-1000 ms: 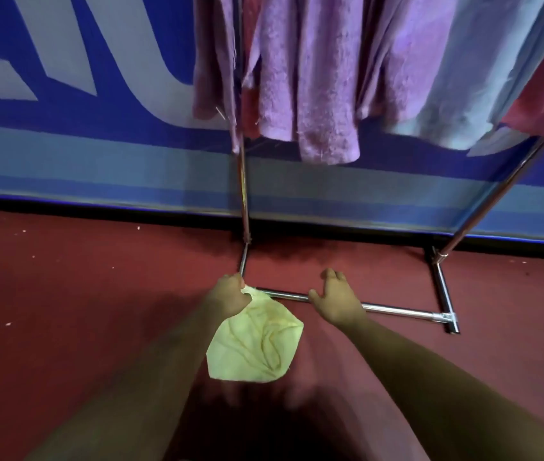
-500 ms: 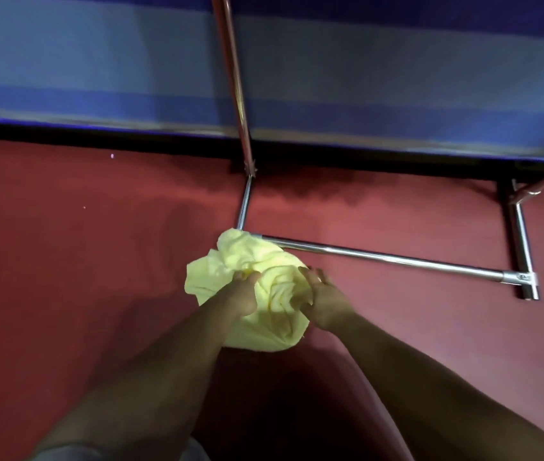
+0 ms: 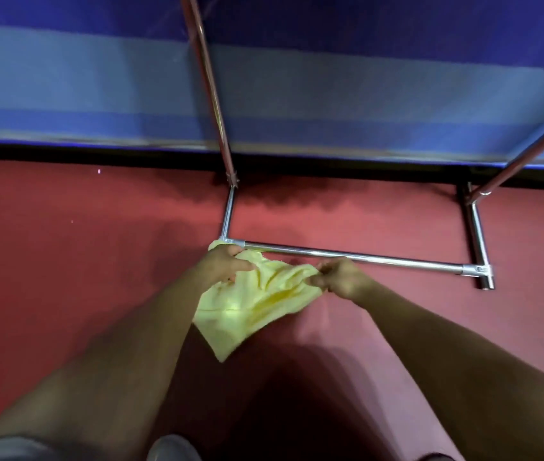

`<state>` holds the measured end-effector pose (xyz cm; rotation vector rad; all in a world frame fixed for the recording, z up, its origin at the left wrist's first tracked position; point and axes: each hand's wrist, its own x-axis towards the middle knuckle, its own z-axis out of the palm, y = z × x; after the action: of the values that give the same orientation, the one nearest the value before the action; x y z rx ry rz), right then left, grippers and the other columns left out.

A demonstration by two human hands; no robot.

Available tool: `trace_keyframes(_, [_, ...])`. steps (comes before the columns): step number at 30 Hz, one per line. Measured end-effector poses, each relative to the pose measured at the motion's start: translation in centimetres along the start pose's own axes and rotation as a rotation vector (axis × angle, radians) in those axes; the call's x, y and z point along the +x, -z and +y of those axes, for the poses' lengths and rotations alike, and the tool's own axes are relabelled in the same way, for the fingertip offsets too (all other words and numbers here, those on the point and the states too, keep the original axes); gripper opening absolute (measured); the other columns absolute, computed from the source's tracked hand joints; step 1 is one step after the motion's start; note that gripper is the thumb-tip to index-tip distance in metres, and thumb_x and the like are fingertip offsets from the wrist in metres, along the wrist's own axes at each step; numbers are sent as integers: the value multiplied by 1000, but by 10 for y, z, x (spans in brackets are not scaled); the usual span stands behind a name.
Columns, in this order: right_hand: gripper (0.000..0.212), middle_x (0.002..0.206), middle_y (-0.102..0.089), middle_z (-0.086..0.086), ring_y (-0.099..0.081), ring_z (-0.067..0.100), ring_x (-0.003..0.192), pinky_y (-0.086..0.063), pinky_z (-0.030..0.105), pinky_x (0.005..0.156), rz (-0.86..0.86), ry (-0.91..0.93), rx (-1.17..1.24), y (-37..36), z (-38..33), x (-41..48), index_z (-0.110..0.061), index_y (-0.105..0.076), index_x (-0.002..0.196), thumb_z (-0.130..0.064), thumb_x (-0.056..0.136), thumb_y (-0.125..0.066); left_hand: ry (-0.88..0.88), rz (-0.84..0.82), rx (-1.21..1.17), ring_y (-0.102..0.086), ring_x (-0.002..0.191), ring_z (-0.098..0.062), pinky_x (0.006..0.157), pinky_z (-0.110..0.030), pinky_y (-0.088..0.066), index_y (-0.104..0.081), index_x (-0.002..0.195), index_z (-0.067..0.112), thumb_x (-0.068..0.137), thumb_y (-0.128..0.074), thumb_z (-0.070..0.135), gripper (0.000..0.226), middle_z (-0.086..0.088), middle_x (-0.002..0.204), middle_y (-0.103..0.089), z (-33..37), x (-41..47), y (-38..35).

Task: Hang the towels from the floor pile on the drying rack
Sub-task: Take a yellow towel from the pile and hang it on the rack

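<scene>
A pale yellow towel (image 3: 250, 304) hangs crumpled between both hands, just above the red floor. My left hand (image 3: 222, 266) grips its upper left corner near the rack's front left joint. My right hand (image 3: 337, 277) pinches the towel's right edge with curled fingers. The towel's lower corner droops toward me. Only the base of the metal drying rack (image 3: 353, 257) shows: a front floor bar, two side feet and two uprights rising out of view. The rack's top and the hung towels are out of frame.
A blue and grey striped wall panel (image 3: 97, 94) runs behind the rack above a black skirting line. Red floor (image 3: 64, 261) spreads left and right of the rack base. My knees or clothing show at the bottom edge.
One second ago only my left hand held the towel while the right touched the floor bar. Both hands then bunched it; now they have pulled apart, spreading it. The view has tilted downward.
</scene>
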<state>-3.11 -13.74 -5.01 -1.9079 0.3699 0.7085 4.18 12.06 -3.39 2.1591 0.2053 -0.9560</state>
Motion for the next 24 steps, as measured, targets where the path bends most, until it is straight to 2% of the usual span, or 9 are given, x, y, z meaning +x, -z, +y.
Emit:
trace_keyframes(3, [24, 58, -57, -9, -49, 4, 52, -39, 19, 55, 20, 92, 62, 40, -40, -40, -18, -61, 70, -13, 82, -81, -88, -45, -23, -48, 47, -12, 47, -23, -33, -61, 92, 21, 84, -74, 26, 17, -4, 62, -54, 42, -35, 23])
trace_keyframes(6, [15, 73, -61, 6, -55, 15, 68, -44, 28, 66, 65, 203, 107, 65, -80, -90, -9, -63, 79, -7, 85, -77, -224, -48, -104, -49, 45, -10, 42, -21, -34, -62, 98, 4, 79, -73, 24, 30, -7, 68, -56, 90, -87, 38])
trace_keyframes(8, [11, 77, -63, 9, -56, 19, 73, -45, 32, 71, 134, 312, 98, 78, -106, -125, -9, -64, 81, -4, 85, -73, -321, -37, -114, -49, 47, -9, 42, -21, -35, -61, 92, 6, 79, -71, 20, 21, -6, 68, -56, 120, -129, 44])
trace_keyframes(11, [15, 73, -62, 4, -56, 14, 70, -45, 29, 67, 265, 441, 116, 93, -142, -181, -13, -62, 75, -3, 85, -68, -470, 29, -102, -48, 50, -11, 46, -23, -33, -56, 82, 18, 75, -71, 23, 18, -4, 65, -56, 161, -192, 49])
trace_keyframes(14, [20, 69, -60, -3, -54, 12, 66, -44, 29, 65, 348, 520, 189, 103, -171, -235, -19, -59, 71, -8, 87, -65, -651, 132, -232, -44, 50, -10, 45, -21, -32, -52, 83, 18, 86, -69, 7, 21, -5, 65, -54, 194, -250, 48])
trace_keyframes(16, [21, 66, -57, -5, -51, 13, 65, -40, 30, 65, 381, 553, 258, 107, -184, -265, -21, -57, 69, -13, 86, -66, -756, 215, -363, -46, 49, -5, 44, -17, -34, -53, 85, 17, 88, -65, 0, 21, 5, 61, -56, 208, -284, 45])
trace_keyframes(19, [8, 67, -60, -2, -54, 18, 67, -42, 35, 66, 410, 592, 352, 105, -193, -303, -20, -60, 77, -17, 78, -67, -858, 231, -398, -47, 46, 3, 44, -13, -35, -60, 91, 17, 91, -62, 2, 15, 15, 56, -58, 220, -325, 34])
trace_keyframes(21, [19, 80, -69, 10, -60, 24, 73, -47, 39, 70, 379, 612, 500, 99, -188, -317, -15, -61, 95, -1, 82, -61, -865, 209, -417, -48, 47, 4, 45, -12, -36, -65, 91, 18, 93, -62, 7, 12, 15, 58, -59, 220, -338, 25])
trace_keyframes(24, [51, 82, -59, 15, -49, 28, 73, -41, 39, 69, 344, 572, 667, 89, -173, -328, -23, -63, 116, 15, 84, -51, -828, 211, -501, -46, 49, 1, 44, -12, -34, -67, 85, 25, 93, -60, 13, 16, 10, 63, -57, 214, -344, 14])
